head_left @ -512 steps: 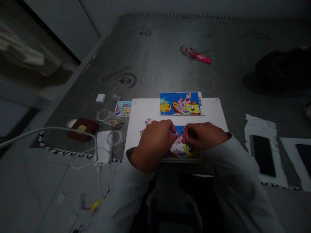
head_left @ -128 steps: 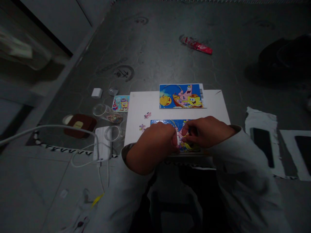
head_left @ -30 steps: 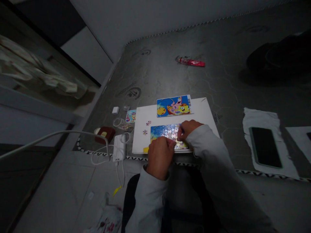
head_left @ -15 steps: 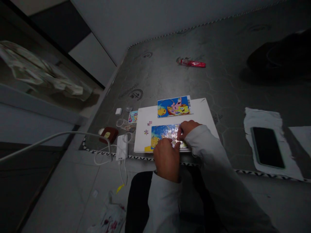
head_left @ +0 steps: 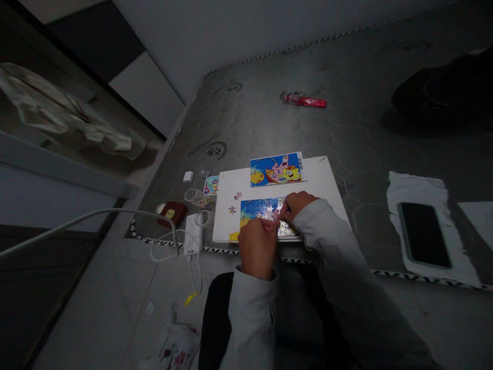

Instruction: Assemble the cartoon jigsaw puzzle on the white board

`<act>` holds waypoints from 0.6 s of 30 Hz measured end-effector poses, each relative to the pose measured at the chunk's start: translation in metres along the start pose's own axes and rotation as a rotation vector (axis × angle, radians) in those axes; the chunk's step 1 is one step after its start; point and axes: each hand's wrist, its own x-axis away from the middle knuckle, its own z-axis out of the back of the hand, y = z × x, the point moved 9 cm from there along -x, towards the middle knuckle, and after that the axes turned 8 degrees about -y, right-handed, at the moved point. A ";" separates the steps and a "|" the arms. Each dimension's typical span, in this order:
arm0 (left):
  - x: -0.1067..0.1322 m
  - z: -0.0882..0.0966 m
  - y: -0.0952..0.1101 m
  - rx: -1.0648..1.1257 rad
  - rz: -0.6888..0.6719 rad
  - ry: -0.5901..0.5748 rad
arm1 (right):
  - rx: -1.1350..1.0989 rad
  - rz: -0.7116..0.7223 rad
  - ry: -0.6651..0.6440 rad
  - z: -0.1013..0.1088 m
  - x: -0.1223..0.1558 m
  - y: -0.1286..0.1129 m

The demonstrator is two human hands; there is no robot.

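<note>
The jigsaw puzzle (head_left: 259, 209) lies on a white board (head_left: 321, 172), toward its near edge, with its blue part assembled and pale gaps showing at its right end. The left hand (head_left: 258, 249) sits at the puzzle's near edge at 6 o'clock, curled with the knuckles up and the fingertips hidden, so I cannot tell whether it holds anything. The right hand (head_left: 296, 205) is at about 4 o'clock from the puzzle's middle, its fingers bent and pinched close together on the puzzle's surface. A pale pinkish bit shows at the fingertips (head_left: 284, 209), but it is too small to tell whether it is gripped. Two loose pieces (head_left: 234, 202) lie on the board at 9 to 10 o'clock from the puzzle, and a printed picture (head_left: 276, 169) of the same cartoon lies at 12 o'clock. A power bank (head_left: 193, 234) sits just off the board at 9 o'clock, and a phone (head_left: 423, 235) lies well away at 3 o'clock.
</note>
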 end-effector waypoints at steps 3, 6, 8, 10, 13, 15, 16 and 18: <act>-0.001 0.001 0.001 -0.016 -0.002 -0.007 | 0.023 -0.062 -0.012 0.000 0.002 -0.001; -0.003 0.000 -0.001 0.018 -0.004 -0.036 | 0.039 -0.079 -0.013 0.002 0.004 -0.003; -0.004 -0.002 -0.004 0.070 -0.003 -0.061 | 0.045 -0.077 -0.017 0.002 0.004 -0.004; -0.004 -0.003 -0.005 0.101 -0.026 -0.066 | 0.052 -0.075 -0.017 0.002 0.004 -0.003; -0.003 -0.003 -0.004 0.132 -0.096 -0.032 | 0.053 -0.072 -0.020 0.001 0.003 -0.001; -0.002 -0.003 -0.006 0.188 -0.134 -0.003 | 0.047 -0.063 -0.026 0.001 0.003 -0.001; -0.002 -0.004 -0.008 0.225 -0.148 0.010 | 0.045 -0.057 -0.028 0.001 0.003 -0.002; -0.003 -0.005 -0.013 0.304 -0.183 0.026 | 0.045 -0.049 -0.029 0.002 0.004 -0.003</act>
